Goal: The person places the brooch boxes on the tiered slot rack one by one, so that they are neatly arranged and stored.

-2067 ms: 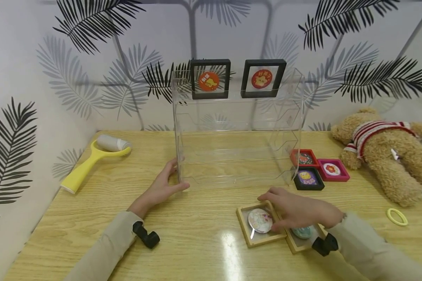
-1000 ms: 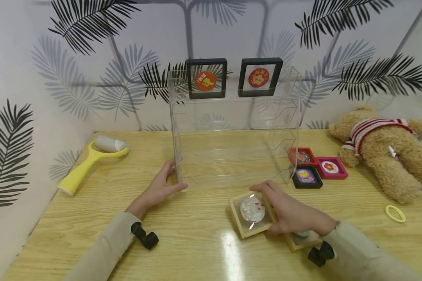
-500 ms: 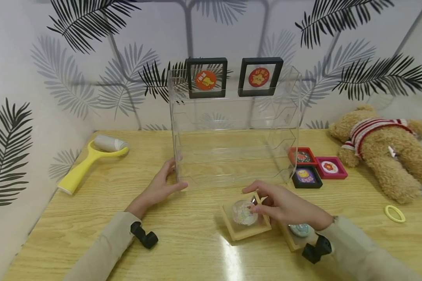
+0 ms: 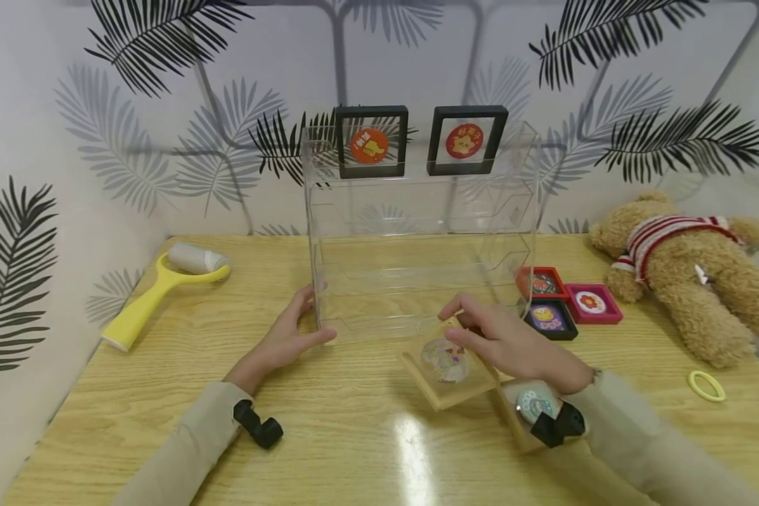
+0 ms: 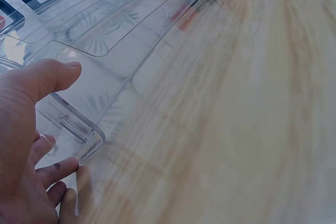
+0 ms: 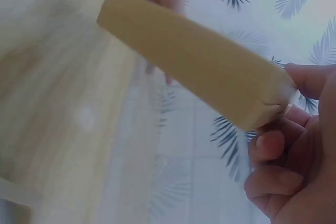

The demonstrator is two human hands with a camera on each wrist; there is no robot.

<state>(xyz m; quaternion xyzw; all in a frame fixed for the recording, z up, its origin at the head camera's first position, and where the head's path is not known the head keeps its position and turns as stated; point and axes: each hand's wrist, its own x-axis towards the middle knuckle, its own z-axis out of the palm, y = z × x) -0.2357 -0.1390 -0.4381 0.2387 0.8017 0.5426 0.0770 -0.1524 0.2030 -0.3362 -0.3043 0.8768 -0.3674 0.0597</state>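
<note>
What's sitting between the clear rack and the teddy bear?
The head view shows a red frame, a black frame and a pink frame there.

Homelike setting, leaf-print backdrop [image 4: 278, 56], teddy bear [image 4: 683, 274]

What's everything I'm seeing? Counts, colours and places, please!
Grained tabletop: one, yellowish, below
Tiered plastic rack: one, clear, centre
Square sticker frames: two, black, rack's top tier
Square wooden badge frames: two, tan, one held, one on tabletop
Small square frames: three, red, black, magenta, rack's right
Striped-shirt plush bear: one, brown, right
Round ring: one, yellow, right
Handled roller: one, yellow-grey, left
Leaf-print wall: one, white, behind
Sleeves: two, beige, arms
Wrist cameras: two, black, wrists
Left hand: one, rack's left end
Right hand: one, fingers gripping raised frame
</note>
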